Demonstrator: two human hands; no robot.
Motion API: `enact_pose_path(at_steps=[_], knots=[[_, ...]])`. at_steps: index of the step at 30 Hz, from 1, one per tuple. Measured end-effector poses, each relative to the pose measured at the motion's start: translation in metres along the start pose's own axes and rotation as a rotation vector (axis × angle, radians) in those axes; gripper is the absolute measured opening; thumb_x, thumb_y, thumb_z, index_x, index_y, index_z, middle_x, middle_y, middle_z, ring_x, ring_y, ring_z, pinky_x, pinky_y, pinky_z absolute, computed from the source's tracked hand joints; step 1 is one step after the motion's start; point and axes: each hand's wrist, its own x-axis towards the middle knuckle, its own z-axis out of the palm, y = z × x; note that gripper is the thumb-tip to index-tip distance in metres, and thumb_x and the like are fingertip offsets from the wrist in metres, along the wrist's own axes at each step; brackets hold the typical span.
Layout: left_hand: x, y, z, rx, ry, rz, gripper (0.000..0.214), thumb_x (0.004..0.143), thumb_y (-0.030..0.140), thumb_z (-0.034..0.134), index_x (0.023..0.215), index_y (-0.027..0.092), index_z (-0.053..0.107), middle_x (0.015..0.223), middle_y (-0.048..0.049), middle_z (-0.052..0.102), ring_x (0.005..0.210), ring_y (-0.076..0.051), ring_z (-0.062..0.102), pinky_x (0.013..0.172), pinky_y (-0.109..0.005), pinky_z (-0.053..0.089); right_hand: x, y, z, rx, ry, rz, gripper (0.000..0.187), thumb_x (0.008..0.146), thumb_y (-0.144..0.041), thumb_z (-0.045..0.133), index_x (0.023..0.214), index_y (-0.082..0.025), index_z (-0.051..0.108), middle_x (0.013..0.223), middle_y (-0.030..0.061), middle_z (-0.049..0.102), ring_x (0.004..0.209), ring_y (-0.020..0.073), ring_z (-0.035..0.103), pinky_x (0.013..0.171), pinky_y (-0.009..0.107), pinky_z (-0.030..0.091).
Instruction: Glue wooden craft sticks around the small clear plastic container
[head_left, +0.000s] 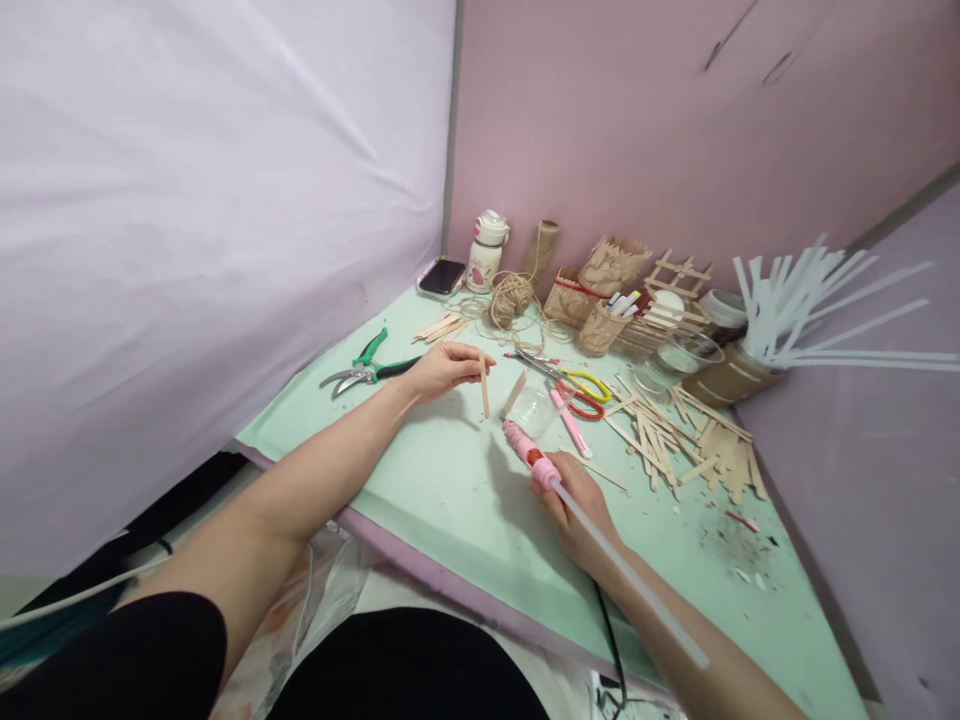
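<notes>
My left hand (448,370) pinches a wooden craft stick (484,386), which points down above the pale green tabletop (420,480). In my right hand (581,510) is a pink hot glue gun (531,450), its nozzle turned toward the sticks. A long translucent glue stick (630,575) trails out of the gun's back, over my forearm. Just past the nozzle, a second craft stick (514,394) leans at the side of a clear plastic container (534,408); whether it is fixed there I cannot tell.
Green-handled pruning shears (367,368) lie left of my left hand. Scissors (585,388) and a pink pen (570,424) lie beyond the container. Loose craft sticks (652,440) spread at right. Twine (511,300), a bottle (487,252), a phone (441,277) and a holder of glue sticks (727,375) line the back.
</notes>
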Motion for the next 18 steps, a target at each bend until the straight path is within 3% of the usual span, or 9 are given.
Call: enact_pose_path(at_steps=[6, 12, 18], knots=[[-0.009, 0.001, 0.017, 0.240, 0.002, 0.135, 0.023, 0.061, 0.029, 0.082, 0.070, 0.010, 0.074, 0.084, -0.0086, 0.072, 0.059, -0.008, 0.056, 0.059, -0.023, 0.047, -0.026, 0.008, -0.017, -0.287, -0.095, 0.008, 0.021, 0.092, -0.038, 0.056, 0.103, -0.020, 0.055, 0.091, 0.0077, 0.064, 0.082, 0.0248, 0.057, 0.068, 0.036, 0.048], [-0.018, -0.010, 0.037, 0.415, 0.125, 0.342, 0.015, 0.069, 0.027, 0.075, 0.077, 0.014, 0.075, 0.085, -0.0066, 0.073, 0.066, -0.011, 0.060, 0.063, -0.023, 0.050, -0.058, 0.020, -0.037, -0.501, -0.009, 0.046, 0.022, 0.092, -0.037, 0.054, 0.103, -0.018, 0.054, 0.090, 0.0088, 0.063, 0.084, 0.0258, 0.058, 0.067, 0.035, 0.047], [-0.023, -0.030, 0.048, 0.497, 0.262, 0.396, 0.018, 0.074, 0.026, 0.073, 0.088, 0.016, 0.074, 0.085, -0.0051, 0.072, 0.075, -0.014, 0.065, 0.070, -0.026, 0.052, -0.076, 0.023, -0.048, -0.644, 0.063, 0.150, 0.021, 0.094, -0.036, 0.046, 0.099, -0.018, 0.054, 0.084, 0.0087, 0.061, 0.079, 0.0254, 0.056, 0.066, 0.034, 0.044]])
